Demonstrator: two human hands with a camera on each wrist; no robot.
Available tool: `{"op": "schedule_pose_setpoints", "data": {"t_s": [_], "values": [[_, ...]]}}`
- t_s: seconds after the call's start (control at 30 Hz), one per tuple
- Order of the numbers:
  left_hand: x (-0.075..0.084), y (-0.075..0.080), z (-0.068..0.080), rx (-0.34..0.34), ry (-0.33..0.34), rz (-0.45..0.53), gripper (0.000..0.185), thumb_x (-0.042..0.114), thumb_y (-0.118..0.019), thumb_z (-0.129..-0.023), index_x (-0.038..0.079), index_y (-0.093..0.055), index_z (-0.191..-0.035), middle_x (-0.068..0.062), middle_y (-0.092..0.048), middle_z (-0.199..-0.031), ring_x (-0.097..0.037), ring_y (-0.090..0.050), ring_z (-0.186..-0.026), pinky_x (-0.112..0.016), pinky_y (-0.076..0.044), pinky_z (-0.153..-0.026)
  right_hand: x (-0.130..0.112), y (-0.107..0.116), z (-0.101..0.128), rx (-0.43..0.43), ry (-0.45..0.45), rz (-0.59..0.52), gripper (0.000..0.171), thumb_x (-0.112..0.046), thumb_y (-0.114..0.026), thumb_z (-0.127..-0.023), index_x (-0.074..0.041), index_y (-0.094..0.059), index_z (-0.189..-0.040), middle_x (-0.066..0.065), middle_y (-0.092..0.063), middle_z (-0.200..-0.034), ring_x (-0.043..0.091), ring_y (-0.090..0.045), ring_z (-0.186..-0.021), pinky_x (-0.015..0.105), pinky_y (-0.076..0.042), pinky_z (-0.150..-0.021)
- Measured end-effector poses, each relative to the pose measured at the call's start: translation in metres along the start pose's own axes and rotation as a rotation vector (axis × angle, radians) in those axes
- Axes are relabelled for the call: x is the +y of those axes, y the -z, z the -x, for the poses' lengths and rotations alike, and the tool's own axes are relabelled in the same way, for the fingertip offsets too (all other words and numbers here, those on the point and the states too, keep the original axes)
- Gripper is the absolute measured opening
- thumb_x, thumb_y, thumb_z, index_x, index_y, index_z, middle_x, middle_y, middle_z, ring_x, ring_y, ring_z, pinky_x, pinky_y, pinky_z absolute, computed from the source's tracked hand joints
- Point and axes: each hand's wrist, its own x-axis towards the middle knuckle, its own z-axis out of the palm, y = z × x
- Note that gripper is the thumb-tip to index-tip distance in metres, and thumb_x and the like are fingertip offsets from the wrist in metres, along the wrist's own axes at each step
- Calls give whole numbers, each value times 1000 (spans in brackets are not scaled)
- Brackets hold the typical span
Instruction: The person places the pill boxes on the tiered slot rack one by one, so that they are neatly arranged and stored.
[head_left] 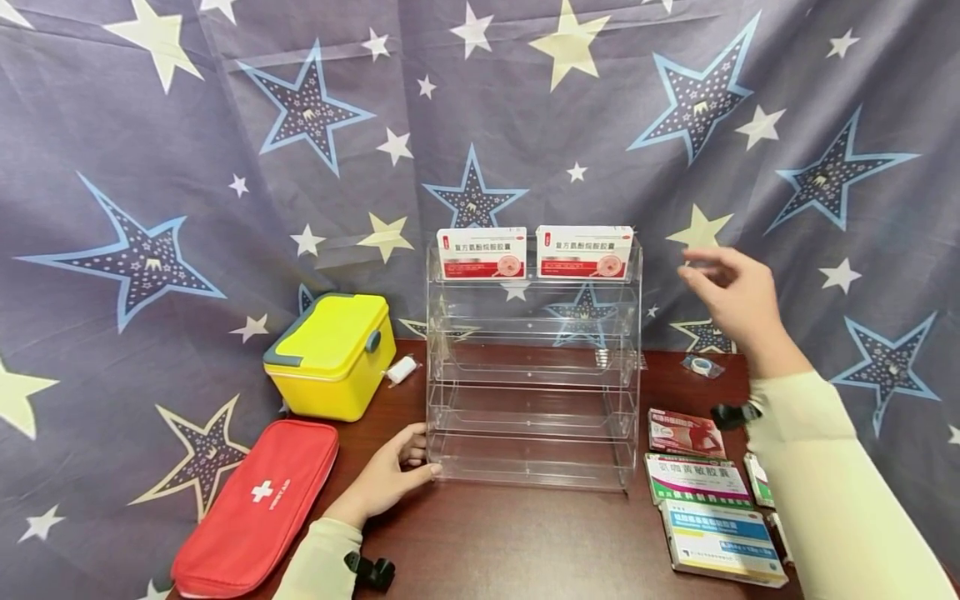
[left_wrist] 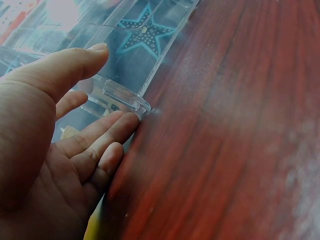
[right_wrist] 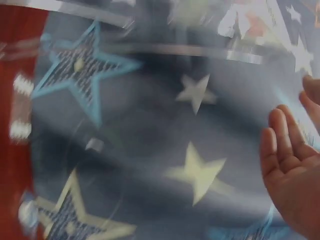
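A clear acrylic tiered display rack (head_left: 531,400) stands upright on the table. Two white-and-red medicine boxes, a left one (head_left: 482,253) and a right one (head_left: 585,252), sit side by side on its top tier. My left hand (head_left: 392,473) is at the rack's lower left side, its fingertips touching the bottom corner; in the left wrist view the left hand (left_wrist: 75,130) has its thumb raised apart from the fingers. Up in the air to the right of the top tier, my right hand (head_left: 731,296) holds nothing, its fingers loosely bent, as the right hand (right_wrist: 295,165) in the right wrist view also shows.
Right of the rack lie several medicine boxes: a red one (head_left: 686,432), a green-and-white one (head_left: 697,479), a blue-and-white one (head_left: 723,542). Behind them is a small packaged roll (head_left: 702,367). On the left are a yellow box (head_left: 330,358), a white roll (head_left: 402,369) and a red first-aid pouch (head_left: 258,508).
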Motion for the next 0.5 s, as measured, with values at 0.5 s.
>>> {"op": "schedule_pose_setpoints", "data": {"t_s": [0.5], "values": [[-1,-2,-1,-1,-3,12,63,23,-84,-91,17,-53,-145,-7,-68,-119,-20,-68,-103,-33,-52,-92,142,112,122,-283,-330,217,56,-36,-76,-98,1,-60,-136,-32,-58,-105,-21,-52,-89,12,-48,-68]]}}
